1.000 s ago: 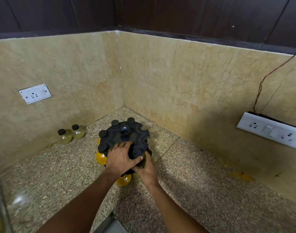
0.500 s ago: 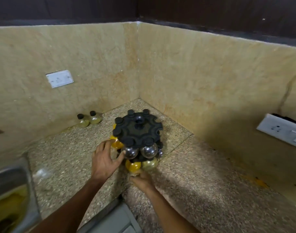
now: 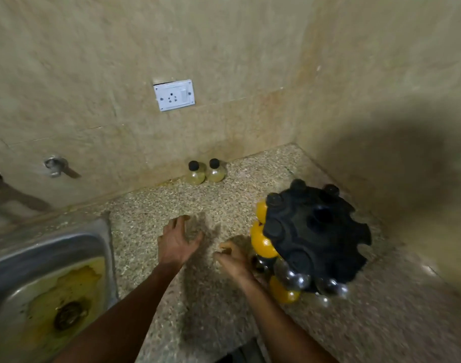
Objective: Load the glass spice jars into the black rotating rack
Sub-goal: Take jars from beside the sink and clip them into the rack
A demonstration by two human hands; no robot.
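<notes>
So, current state:
1. Rack (image 3: 315, 237) sits on the counter (image 3: 150, 226) near the corner, several jars in its slots.
2. 2 jars (image 3: 207, 171) stand loose by the back wall, touching, below the socket (image 3: 174, 95).
3. Left hand (image 3: 178, 241) is over bare counter, fingers spread, holding nothing.
4. Right hand (image 3: 234, 260) is just beside the rack's lower jars, fingers curled; blurred, probably empty, can't tell.
5. Sink (image 3: 48, 247) at left.

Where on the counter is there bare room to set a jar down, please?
Bare granite lies between the two loose jars by the wall and the left hand, bordered by the sink. It is crowded around the rack, where the right hand sits.
</notes>
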